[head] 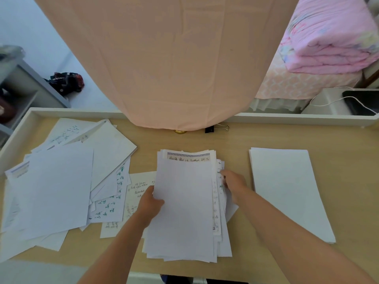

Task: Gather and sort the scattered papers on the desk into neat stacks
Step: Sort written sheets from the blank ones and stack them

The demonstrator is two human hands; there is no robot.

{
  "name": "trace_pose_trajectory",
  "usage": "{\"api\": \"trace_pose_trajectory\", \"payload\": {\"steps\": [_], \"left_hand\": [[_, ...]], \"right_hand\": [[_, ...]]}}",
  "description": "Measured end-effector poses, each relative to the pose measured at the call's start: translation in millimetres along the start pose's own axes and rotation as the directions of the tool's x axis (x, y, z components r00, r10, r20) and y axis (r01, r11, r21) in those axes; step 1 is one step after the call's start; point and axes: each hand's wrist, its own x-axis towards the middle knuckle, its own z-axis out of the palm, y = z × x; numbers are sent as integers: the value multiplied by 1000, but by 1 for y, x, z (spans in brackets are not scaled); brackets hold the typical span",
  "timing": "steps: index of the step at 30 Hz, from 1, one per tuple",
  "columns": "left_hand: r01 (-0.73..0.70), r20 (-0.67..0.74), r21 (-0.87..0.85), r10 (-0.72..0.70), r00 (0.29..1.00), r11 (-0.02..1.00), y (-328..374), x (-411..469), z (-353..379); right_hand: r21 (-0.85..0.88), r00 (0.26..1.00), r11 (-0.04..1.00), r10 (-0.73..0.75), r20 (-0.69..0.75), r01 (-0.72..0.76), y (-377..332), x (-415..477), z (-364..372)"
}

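A thick, uneven stack of papers (184, 201) lies in the middle of the wooden desk (235, 140). My left hand (150, 203) grips the stack's left edge, thumb on the top blank sheet. My right hand (233, 185) holds the right edge, fingers curled against the fanned, written sheets. A neat stack of blank white sheets (287, 191) sits at the right. A loose, scattered heap of papers (61, 181) covers the left of the desk, some with green handwriting. One written sheet (135, 193) lies partly under the middle stack.
A peach cloth (164, 68) hangs over the desk's back middle. A black binder clip (211, 129) and a gold object (180, 131) lie beneath its hem. A raised white rim (71, 111) borders the desk. A bed with pink bedding (328, 42) stands behind right.
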Motion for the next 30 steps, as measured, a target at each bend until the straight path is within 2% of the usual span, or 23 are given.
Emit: {"api": "trace_pose_trajectory", "payload": {"steps": [2, 6, 8, 11, 14, 17, 19, 21, 22, 24, 26, 28, 30], "left_hand": [[12, 25, -32, -11, 1000, 999, -2, 0, -4], [-11, -2, -85, 11, 1000, 996, -14, -1, -11], [-23, -15, -100, 22, 1000, 995, -17, -4, -11], [-12, -15, -134, 10, 1000, 991, -15, -7, -9], [-15, -25, -130, 12, 1000, 991, -9, -8, -5], [-33, -63, -164, 22, 998, 986, 1, -10, -3], [-27, -62, -187, 16, 998, 982, 9, -12, 1], [-25, -45, -174, 18, 999, 984, 14, -13, 7], [-28, -28, -158, 24, 999, 987, 17, -15, 10], [-24, 12, -154, 26, 1000, 988, 22, -15, 17], [-8, 21, -201, 13, 1000, 980, 26, -14, 20], [1, -1, -251, -1, 1000, 968, 27, -12, 17], [3, 22, -269, 3, 1000, 963, 24, -7, 9]], "right_hand": [[34, 999, 999, 4, 46, -6, -2, 4, -3], [214, 993, 977, -46, 111, 22, 2, 18, -5], [121, 992, 992, -61, 108, 48, 5, 20, -6], [-139, 992, 983, -111, 56, 118, 9, 28, -8], [-309, 963, 919, -268, -37, 244, 3, 27, -10], [-364, 904, 858, -418, -86, 362, -5, 21, -14], [-267, 926, 895, -377, -28, 356, -8, 23, -13], [-147, 966, 957, -238, 103, 251, -9, 20, -9], [-159, 967, 959, -213, 142, 234, -8, 20, -8], [-248, 953, 921, -279, 115, 299, -5, 23, -9], [-255, 949, 914, -311, 61, 316, -5, 24, -12], [-219, 968, 943, -240, 80, 252, -3, 23, -14], [-251, 983, 950, -179, 40, 183, 1, 23, -15]]}}
